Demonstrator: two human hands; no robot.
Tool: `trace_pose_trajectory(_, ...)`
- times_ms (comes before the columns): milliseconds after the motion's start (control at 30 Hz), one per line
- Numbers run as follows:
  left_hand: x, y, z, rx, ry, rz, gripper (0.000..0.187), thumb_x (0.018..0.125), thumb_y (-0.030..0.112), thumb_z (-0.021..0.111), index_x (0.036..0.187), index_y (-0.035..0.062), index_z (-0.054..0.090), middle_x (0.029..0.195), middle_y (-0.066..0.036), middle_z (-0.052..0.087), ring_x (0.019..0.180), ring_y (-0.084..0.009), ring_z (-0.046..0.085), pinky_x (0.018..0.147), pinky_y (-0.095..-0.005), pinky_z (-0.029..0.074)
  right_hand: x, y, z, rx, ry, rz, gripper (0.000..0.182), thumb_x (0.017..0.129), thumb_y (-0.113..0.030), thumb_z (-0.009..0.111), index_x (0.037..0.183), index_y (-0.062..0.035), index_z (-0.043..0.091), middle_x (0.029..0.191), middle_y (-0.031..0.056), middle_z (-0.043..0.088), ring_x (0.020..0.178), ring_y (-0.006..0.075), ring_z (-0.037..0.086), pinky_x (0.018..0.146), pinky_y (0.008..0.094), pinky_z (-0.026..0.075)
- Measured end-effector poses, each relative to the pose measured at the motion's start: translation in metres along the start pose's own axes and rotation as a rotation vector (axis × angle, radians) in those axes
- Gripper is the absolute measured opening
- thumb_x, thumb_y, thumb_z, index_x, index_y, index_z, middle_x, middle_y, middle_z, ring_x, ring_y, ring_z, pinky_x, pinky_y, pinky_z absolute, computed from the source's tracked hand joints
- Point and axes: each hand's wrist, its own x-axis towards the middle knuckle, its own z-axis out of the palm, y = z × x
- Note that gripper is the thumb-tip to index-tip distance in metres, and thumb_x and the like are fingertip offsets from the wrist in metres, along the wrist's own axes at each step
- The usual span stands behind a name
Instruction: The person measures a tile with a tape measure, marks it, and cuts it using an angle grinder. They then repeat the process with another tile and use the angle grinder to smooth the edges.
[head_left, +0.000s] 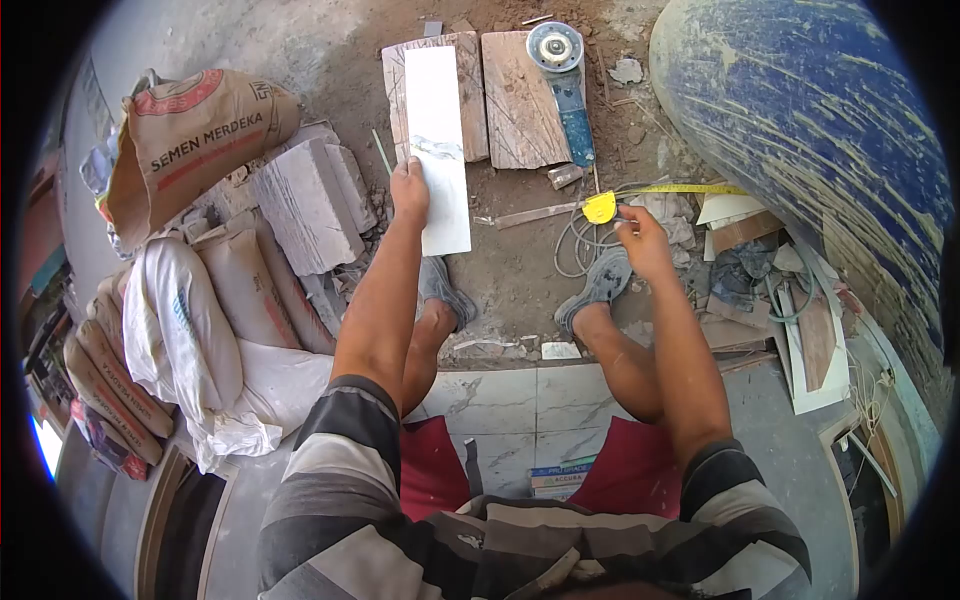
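White tile strip (446, 215), long, smooth, grey-streaked, overlaps a scored reddish slab (472, 110) in view. My left grip (408, 190) clasps its left edge; my right grip (643, 240) pinches the rounded yellow tape measure (599, 208), blade out rightward. Angle grinder (572, 115) on second rough slab (518, 110); looped grey cable (562, 250) nearby.

1. One long white tile (440, 205), upper middle.
2. Two flat brown slabs (520, 110), upper middle.
3. One blue grinder (571, 105), upper middle.
4. One yellow tape measure (599, 207), middle, toward the right.
5. Two gray shoes (604, 278), middle.
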Motion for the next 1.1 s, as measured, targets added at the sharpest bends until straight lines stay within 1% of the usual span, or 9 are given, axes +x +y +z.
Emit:
trace_pose_trajectory(167, 0.051, -0.027, 0.024, 0.025, 0.05, 0.058, 0.041, 0.101, 0.024, 0.049, 0.125, -0.0071, 0.06, 0.112, -0.021, 0.067, 0.105, -0.0262, 0.063, 0.093, -0.0354, 0.047, 0.11, 0.005, 0.046, -0.117, 0.251, -0.181, 0.033, 0.09, -0.022, 0.067, 0.116, -0.0031, 0.065, 0.107, 0.0175, 0.07, 0.095, 0.029, 0.068, 0.084, 0.0394, 0.053)
trace_pose_trajectory(367, 0.074, -0.036, 0.032, 0.291, 0.279, 0.301, 0.032, 0.098, 0.023, 0.057, 0.117, -0.0017, 0.059, 0.1, -0.018, 0.068, 0.092, -0.0312, 0.066, 0.083, -0.0416, 0.05, 0.129, 0.087, 0.049, -0.031, 0.705, 0.13, 0.022, 0.085, -0.024, 0.068, 0.093, -0.0039, 0.071, 0.089, 0.0168, 0.072, 0.085, 0.032, 0.07, 0.079, 0.0381, 0.054)
trace_pose_trajectory(567, 0.09, -0.037, 0.02, 0.711, 0.308, 0.418, 0.034, 0.094, 0.029, 0.061, 0.118, 0.005, 0.065, 0.099, -0.018, 0.07, 0.092, -0.0361, 0.067, 0.085, -0.0454, 0.05, 0.113, 0.164, 0.015, 0.303, 1.18, 0.321, 0.038, 0.083, -0.028, 0.07, 0.104, 0.0035, 0.065, 0.094, 0.0194, 0.072, 0.088, 0.0337, 0.07, 0.081, 0.0392, 0.054)
trace_pose_trajectory(633, 0.088, -0.021, 0.007, 0.864, 0.165, 0.342, 0.038, 0.094, 0.035, 0.061, 0.124, 0.0126, 0.065, 0.103, -0.014, 0.072, 0.098, -0.034, 0.068, 0.088, -0.0459, 0.05, 0.129, 0.188, -0.008, 0.235, 1.12, 0.546, 0.049, 0.083, -0.031, 0.072, 0.11, 0.0077, 0.061, 0.1, 0.0214, 0.071, 0.093, 0.0358, 0.069, 0.084, 0.0398, 0.053)
trace_pose_trajectory(700, 0.08, -0.006, 0.001, 0.925, 0.157, 0.361, 0.039, 0.093, 0.036, 0.061, 0.125, 0.0129, 0.064, 0.102, -0.013, 0.072, 0.098, -0.0336, 0.068, 0.088, -0.0458, 0.05, 0.17, 0.238, -0.018, 0.133, 1.115, 0.48, 0.053, 0.081, -0.033, 0.075, 0.112, 0.0085, 0.062, 0.104, 0.0225, 0.07, 0.097, 0.0372, 0.067, 0.087, 0.0397, 0.052)
trace_pose_trajectory(767, 0.081, -0.004, -0.008, 0.906, 0.125, 0.442, 0.038, 0.094, 0.032, 0.061, 0.125, 0.01, 0.063, 0.106, -0.015, 0.07, 0.097, -0.0348, 0.067, 0.088, -0.0455, 0.05, 0.207, 0.277, -0.036, 0.37, 0.914, 0.507, 0.03, 0.09, -0.024, 0.071, 0.098, 0.0033, 0.061, 0.08, 0.0114, 0.064, 0.056, 0.0193, 0.058, 0.045, 0.0339, 0.045)
trace_pose_trajectory(867, 0.09, -0.004, -0.017, 0.877, -0.205, 0.897, 0.032, 0.095, 0.021, 0.06, 0.12, 0.0015, 0.062, 0.113, -0.018, 0.064, 0.091, -0.0345, 0.065, 0.086, -0.0426, 0.051, 0.169, 0.207, -0.042, 0.662, 0.948, 0.545, 0.019, 0.093, -0.018, 0.066, 0.097, -0.0006, 0.06, 0.081, 0.0096, 0.062, 0.056, 0.0179, 0.057, 0.04, 0.031, 0.042)
trace_pose_trajectory(1000, 0.032, 0.04, 0.011, 0.677, -0.592, 0.74, 0.025, 0.095, 0.018, 0.059, 0.112, -0.0005, 0.064, 0.103, -0.016, 0.065, 0.083, -0.0239, 0.064, 0.079, -0.0357, 0.051, 0.104, 0.165, -0.032, 0.859, 1.022, 0.475, 0.015, 0.098, -0.019, 0.06, 0.104, -0.005, 0.058, 0.083, 0.0071, 0.063, 0.06, 0.0158, 0.058, 0.044, 0.0284, 0.046)
trace_pose_trajectory(1100, -0.003, 0.048, 0.047, 0.576, -0.887, 0.82, 0.021, 0.095, 0.016, 0.058, 0.108, 0.0005, 0.064, 0.099, -0.017, 0.064, 0.087, -0.0292, 0.064, 0.081, -0.038, 0.05, 0.062, 0.169, -0.011, 1.009, 1.134, 0.102, 0.02, 0.103, -0.026, 0.052, 0.11, -0.0075, 0.054, 0.09, 0.0074, 0.064, 0.074, 0.0133, 0.062, 0.053, 0.0251, 0.048)
